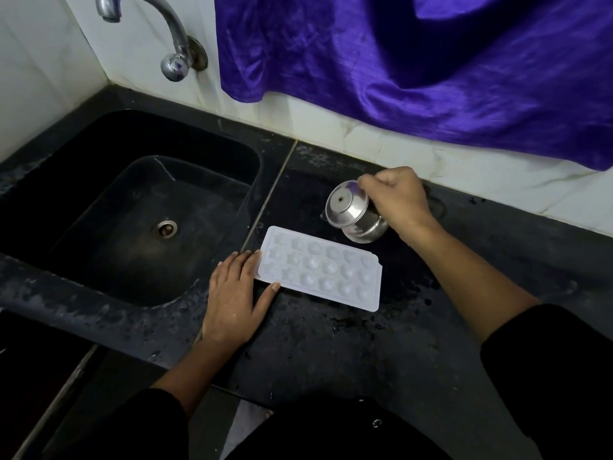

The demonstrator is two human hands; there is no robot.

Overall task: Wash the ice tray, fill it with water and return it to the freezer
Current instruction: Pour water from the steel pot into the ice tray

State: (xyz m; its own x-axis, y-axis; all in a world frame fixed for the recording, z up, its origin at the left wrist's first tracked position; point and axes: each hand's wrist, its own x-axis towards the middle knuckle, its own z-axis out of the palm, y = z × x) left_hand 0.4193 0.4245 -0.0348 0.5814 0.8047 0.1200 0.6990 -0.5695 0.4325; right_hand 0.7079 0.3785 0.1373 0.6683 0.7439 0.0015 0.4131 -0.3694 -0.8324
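Tilting steel pot (355, 214), right hand (394, 197); left hand (237, 293) steadies tray (320, 268).

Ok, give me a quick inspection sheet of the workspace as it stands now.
Surface: dark counter, wet spots.
Job's things: white ice tray flat on counter beside black sink; tap not running.
Clutter: steel vessel, tilted toward the tray.
Grippers: left hand flat, fingers on the tray's end; right hand has its grip closed on the steel vessel.
Cables: nothing seen.
Surroundings: white tiled wall, purple cloth hanging.
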